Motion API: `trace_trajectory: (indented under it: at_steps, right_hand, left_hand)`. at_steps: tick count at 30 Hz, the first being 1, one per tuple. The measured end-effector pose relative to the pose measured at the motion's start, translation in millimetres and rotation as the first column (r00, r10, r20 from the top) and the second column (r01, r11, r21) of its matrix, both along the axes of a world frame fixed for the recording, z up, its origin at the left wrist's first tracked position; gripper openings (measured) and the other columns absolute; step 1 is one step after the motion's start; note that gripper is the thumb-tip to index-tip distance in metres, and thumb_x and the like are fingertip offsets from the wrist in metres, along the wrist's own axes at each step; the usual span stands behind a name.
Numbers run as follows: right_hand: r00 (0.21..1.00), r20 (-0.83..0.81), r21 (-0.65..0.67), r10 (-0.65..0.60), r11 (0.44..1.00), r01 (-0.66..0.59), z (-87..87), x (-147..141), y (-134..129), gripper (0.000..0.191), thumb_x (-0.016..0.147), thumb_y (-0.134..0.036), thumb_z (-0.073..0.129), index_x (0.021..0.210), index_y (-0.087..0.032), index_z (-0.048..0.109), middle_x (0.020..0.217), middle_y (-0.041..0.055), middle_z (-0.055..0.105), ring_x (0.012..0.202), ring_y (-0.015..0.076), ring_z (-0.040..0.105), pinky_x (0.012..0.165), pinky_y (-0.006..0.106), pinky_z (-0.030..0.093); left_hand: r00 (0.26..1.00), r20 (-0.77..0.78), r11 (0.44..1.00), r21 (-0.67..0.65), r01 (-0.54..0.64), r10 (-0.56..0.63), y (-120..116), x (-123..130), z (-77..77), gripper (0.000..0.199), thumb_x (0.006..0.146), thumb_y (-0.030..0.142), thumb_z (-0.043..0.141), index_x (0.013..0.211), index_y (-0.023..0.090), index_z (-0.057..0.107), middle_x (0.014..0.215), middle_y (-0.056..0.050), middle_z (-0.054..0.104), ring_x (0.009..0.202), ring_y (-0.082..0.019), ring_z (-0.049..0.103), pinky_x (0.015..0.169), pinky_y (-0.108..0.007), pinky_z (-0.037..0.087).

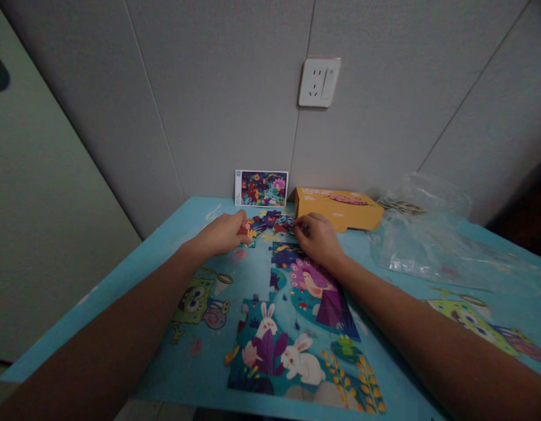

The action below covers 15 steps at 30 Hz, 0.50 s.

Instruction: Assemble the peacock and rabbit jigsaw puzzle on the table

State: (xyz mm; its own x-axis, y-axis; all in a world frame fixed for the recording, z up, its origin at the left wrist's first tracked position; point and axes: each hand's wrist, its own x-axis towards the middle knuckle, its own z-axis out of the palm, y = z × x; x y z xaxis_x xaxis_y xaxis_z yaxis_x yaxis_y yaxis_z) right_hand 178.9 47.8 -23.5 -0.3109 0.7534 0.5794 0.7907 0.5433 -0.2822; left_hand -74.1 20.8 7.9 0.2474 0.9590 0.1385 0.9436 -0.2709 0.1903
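Observation:
My left hand [220, 234] pinches a small orange-red jigsaw piece [244, 230] at the edge of a heap of loose dark-coloured pieces [268, 224]. My right hand [318, 240] rests at the heap's right side, its fingertips touching pieces, and whether they grip one is hidden. Below both hands lies a partly joined jigsaw puzzle [292, 333] showing white rabbits, a purple flower and a peacock-like figure. Its upper edge is ragged, with gaps in the picture. A printed picture card [261, 188] stands against the wall behind the heap.
The table has a blue SpongeBob-printed mat [200, 307] on it. A yellow cardboard box [338, 207] lies at the back, and a crumpled clear plastic bag [421, 234] sits to its right. Behind is a panelled wall with a socket [319, 82]. A pale green cabinet [55, 175] stands on the left.

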Motion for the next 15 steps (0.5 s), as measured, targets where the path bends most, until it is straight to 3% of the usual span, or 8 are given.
trace_trajectory:
  at_steps: [5, 15]
  right_hand:
    - [1.000, -0.001, -0.009, 0.003, 1.000, -0.003, 0.3, 0.5, -0.7, 0.017, 0.083, -0.020, 0.054, 0.090, -0.016, 0.069, 0.088, 0.0097, 0.067, 0.089, 0.0228, 0.059, 0.081, 0.033, 0.042]
    - [1.000, 0.011, -0.015, -0.004, 1.000, 0.004, -0.8, 0.5, -0.3, 0.017, 0.083, -0.020, 0.054, 0.090, -0.016, 0.070, 0.087, 0.0093, 0.067, 0.089, 0.0225, 0.059, 0.082, 0.033, 0.042]
  left_hand:
    - [1.000, 0.012, 0.999, 0.035, -0.013, 0.012, -1.7, 4.8, 3.8, 0.013, 0.085, 0.029, 0.051, 0.093, 0.021, 0.054, 0.082, -0.005, 0.068, 0.074, -0.022, 0.062, 0.061, -0.029, 0.037]
    - [0.998, 0.020, 0.987, 0.148, -0.055, 0.053, 2.7, 1.8, 0.3, 0.019, 0.087, 0.024, 0.047, 0.104, 0.022, 0.056, 0.082, -0.005, 0.068, 0.078, -0.024, 0.064, 0.064, -0.030, 0.039]
